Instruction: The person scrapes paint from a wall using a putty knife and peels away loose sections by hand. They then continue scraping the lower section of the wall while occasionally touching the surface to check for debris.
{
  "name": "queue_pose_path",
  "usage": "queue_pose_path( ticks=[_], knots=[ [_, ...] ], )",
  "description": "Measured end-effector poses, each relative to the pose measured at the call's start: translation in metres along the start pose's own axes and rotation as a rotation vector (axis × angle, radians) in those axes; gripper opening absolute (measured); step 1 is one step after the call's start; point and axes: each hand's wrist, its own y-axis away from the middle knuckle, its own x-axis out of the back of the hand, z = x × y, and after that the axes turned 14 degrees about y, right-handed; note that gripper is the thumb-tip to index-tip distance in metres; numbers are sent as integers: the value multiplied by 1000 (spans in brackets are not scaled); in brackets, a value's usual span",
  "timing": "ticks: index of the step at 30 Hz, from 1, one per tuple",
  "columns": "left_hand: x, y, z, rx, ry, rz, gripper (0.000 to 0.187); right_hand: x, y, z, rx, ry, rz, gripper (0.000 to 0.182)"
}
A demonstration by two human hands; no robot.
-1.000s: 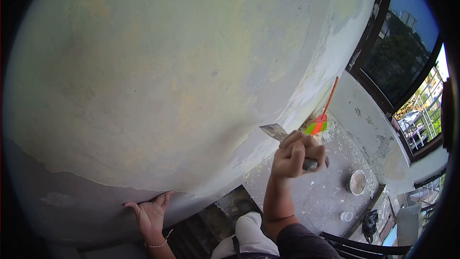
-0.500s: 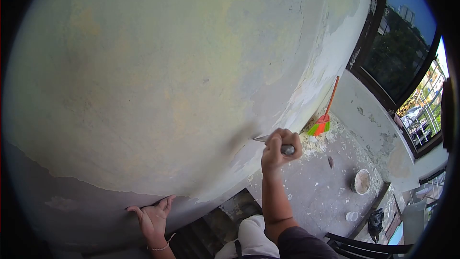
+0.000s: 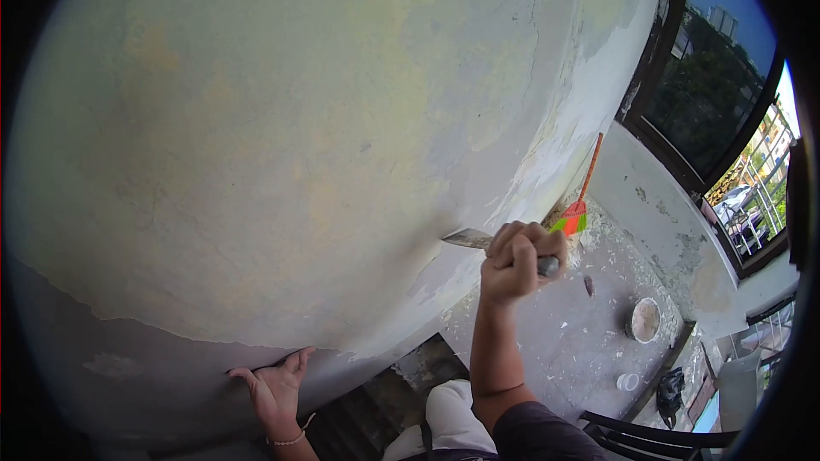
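My right hand (image 3: pixel 523 263) is wrapped round the handle of a scraper (image 3: pixel 466 239). The scraper's metal blade points left, its tip at or very near the wall (image 3: pixel 325 137); actual contact is hard to make out. The grey butt of the handle sticks out below my fist. Low on the wall, my left hand (image 3: pixel 275 388) lies against the darker grey surface with fingers and thumb spread, holding nothing. Old paint on the wall is patchy, with a ragged peeled edge beside the scraper.
A broom (image 3: pixel 589 175) leans in the corner. On the chip-strewn floor (image 3: pixel 555 350) are a bucket (image 3: pixel 644 321), a white cup (image 3: pixel 628 382) and a black bag (image 3: pixel 670 397). Dark stairs (image 3: pixel 367 414) drop below me, beside a black railing (image 3: pixel 658 440). A window (image 3: pixel 709 77) is at right.
My right hand has shifted right, away from the wall, and more of the scraper's blade shows. My left hand stays almost in place.
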Motion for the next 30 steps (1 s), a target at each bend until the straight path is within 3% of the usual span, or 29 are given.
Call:
queue_pose_path(
  ticks=[3, 7, 8, 10, 11, 14, 18, 22, 24, 26, 30],
  knots=[
    [4, 0, 3, 7, 97, 32, 128, -2, 9, 14, -94, 127, -73, 30],
    [-1, -1, -2, -42, 9, 13, 124, 6, 4, 1, 179, -29, -42, 26],
    [-2, 1, -2, -42, -37, 3, 125, 1, 6, 10, 144, 161, -71, 25],
    [0, 3, 3, -8, 147, 67, 120, 5, 0, 18, 63, 158, -140, 25],
    [2, 2, 3, 5, 244, 90, 118, 7, -5, 15, 84, 98, -142, 25],
    [1, 0, -2, -30, 122, 30, 116, 14, -7, -2, 157, -129, -127, 26],
    [-2, 4, 0, -7, 254, 126, 115, 11, 16, 43, -158, 230, -260, 32],
    [-3, -1, -2, -24, 201, 75, 116, 23, 8, 12, 11, -113, -92, 30],
    [-2, 4, -2, -30, 172, 79, 116, 19, 4, 9, 113, -129, -65, 28],
    [-4, 2, -1, -26, 206, 113, 116, 17, 5, 15, 12, 28, -123, 27],
    [0, 0, 1, -18, 160, 77, 118, 22, -3, 10, 80, -105, -155, 27]
  ],
)
